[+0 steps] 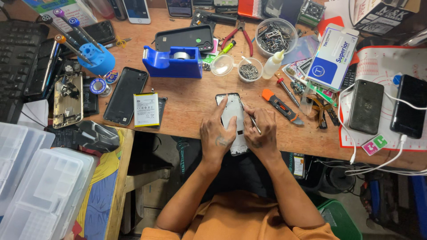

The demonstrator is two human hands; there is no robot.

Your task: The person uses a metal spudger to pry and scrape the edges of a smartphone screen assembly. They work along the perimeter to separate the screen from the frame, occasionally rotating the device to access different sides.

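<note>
Phone frame (pixel 233 116), pale and opened, lies at the near edge of the wooden workbench (pixel 191 106), its lower end overhanging the edge. All places below are taken from this frame.

Left hand (pixel 216 135): lies on the frame's left side, index finger stretched up along the left edge, remaining fingers curled against the lower part. Pinning it flat, not grasping around it.

Right hand (pixel 261 133): on the frame's right side, fingers pinched narrow around a thin metal tool (pixel 254 122). The tool's tip points up-left onto the frame's right edge; contact point too small to make out.

Left of the frame: a white battery (pixel 146 109), then a black back cover (pixel 126 95) beside it. Farther left, an opened phone body with exposed innards (pixel 67 100).

Behind the frame: a blue tape dispenser (pixel 172 61), and just right of it a small clear dish (pixel 222 65) and a cup of tiny screws (pixel 249 70). A small squeeze bottle (pixel 273 65) stands beyond those.

Right of the frame: an orange-handled tool (pixel 281 106) lying slantwise. Well to the right, two dark phones (pixel 366 113) on a red-edged mat, white cables trailing off the bench.
</note>
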